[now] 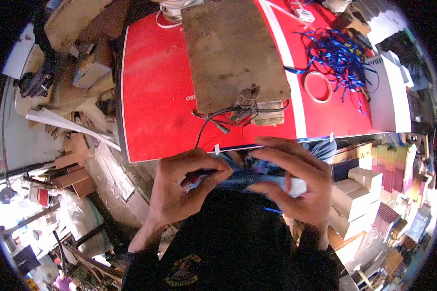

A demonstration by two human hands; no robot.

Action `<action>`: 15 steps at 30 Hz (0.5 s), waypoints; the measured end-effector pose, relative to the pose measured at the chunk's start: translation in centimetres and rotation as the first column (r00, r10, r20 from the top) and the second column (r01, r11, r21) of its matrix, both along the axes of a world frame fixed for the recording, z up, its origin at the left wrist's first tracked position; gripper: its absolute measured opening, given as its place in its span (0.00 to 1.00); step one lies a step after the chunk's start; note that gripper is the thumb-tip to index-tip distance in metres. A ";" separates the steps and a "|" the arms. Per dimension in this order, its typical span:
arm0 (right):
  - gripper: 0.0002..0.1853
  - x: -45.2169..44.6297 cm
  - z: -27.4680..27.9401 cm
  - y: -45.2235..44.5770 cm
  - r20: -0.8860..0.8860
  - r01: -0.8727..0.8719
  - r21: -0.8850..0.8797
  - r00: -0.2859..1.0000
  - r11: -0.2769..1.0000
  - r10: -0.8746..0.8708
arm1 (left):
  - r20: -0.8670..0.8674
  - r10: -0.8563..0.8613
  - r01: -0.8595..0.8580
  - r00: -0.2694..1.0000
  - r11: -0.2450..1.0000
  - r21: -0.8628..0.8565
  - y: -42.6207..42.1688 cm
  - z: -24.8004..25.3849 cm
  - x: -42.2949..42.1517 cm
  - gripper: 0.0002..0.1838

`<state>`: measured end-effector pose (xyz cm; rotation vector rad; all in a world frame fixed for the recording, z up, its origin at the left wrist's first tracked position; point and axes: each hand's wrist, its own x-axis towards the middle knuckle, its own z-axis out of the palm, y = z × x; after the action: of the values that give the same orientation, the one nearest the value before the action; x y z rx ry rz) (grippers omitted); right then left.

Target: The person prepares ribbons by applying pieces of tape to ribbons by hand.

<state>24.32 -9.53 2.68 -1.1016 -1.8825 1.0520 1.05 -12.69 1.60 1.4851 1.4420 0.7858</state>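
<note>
My left hand (187,182) is in front of the table's near edge, thumb and forefinger pressed together. Whatever lies in that pinch is hidden or too small to make out. A black cable (202,127) runs from the board down to behind this hand; I cannot tell whether it is held. To the right, my right hand (298,182) is slightly blurred, its thumb and fingers apart with nothing seen between them. Beyond both hands lies a worn brown board (233,53), with a small wooden block (269,114) and tangled wires (245,109) at its near edge.
A red sheet with white lines (155,97) covers the table. On its right lie a heap of blue ribbon (337,58) and a tape ring (318,87). White boxes (357,199) stand at the right below the table. Cardboard pieces (75,179) lie at the left.
</note>
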 end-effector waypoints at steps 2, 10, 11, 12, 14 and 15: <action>0.25 -0.3 0.2 0.6 -0.039 -0.115 -0.168 0.993 0.979 0.109 | 0.031 -0.069 0.067 0.997 0.996 0.065 0.7 1.2 0.0 0.07; 0.07 0.0 1.9 5.2 -0.185 -0.122 -0.212 0.979 0.970 0.083 | -0.089 -0.035 0.047 0.995 0.990 0.136 5.0 5.1 0.2 0.05; 0.07 0.0 1.9 6.4 -0.143 -0.117 -0.162 0.985 0.980 0.094 | -0.106 0.009 0.005 0.994 0.991 0.131 5.8 5.2 0.4 0.06; 0.07 -0.1 1.7 7.7 -0.101 -0.113 -0.109 0.990 0.988 0.102 | -0.103 0.009 0.005 0.995 0.990 0.142 6.6 5.1 0.4 0.06; 0.06 -0.3 1.7 9.6 -0.103 -0.093 -0.176 0.992 0.980 0.076 | 0.024 0.082 -0.084 0.996 0.988 0.132 8.4 4.3 0.4 0.06; 0.06 -0.4 1.6 10.6 -0.044 -0.101 -0.173 0.995 0.980 0.095 | 0.022 0.048 -0.050 0.999 0.993 0.107 9.3 4.0 0.0 0.07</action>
<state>23.96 1.09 4.28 -1.0889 -1.8597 1.3060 1.08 -3.37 5.61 1.5232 1.4465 0.9178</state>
